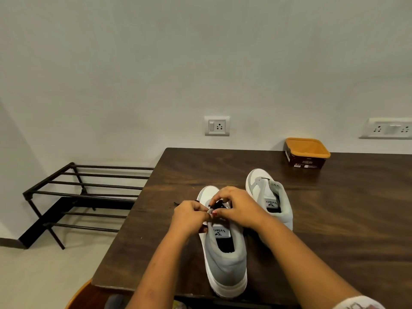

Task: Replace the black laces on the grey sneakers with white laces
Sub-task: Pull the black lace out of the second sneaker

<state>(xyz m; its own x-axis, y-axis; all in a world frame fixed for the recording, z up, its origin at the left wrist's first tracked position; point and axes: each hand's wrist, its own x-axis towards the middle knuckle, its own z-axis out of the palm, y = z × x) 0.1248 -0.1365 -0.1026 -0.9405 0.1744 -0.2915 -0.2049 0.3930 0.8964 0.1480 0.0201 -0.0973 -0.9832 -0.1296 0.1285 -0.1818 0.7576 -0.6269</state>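
Two grey and white sneakers stand on the dark wooden table [334, 219], heels toward me. The near sneaker [225, 264] still carries a black lace [219, 204] at its lower eyelets. My left hand [189, 216] pinches the left eyelet flap of that sneaker. My right hand [238, 206] grips the black lace over the tongue, fingers closed on it. A loose end of black lace [177, 204] trails on the table left of my left hand. The far sneaker [269, 197] to the right shows no lace. No white laces are in view.
An orange-rimmed brown tub [306, 152] sits at the table's back edge. A black metal shoe rack [84, 197] stands on the floor to the left of the table. Wall sockets [217, 126] are behind. An orange chair edge [78, 295] shows below the table's front.
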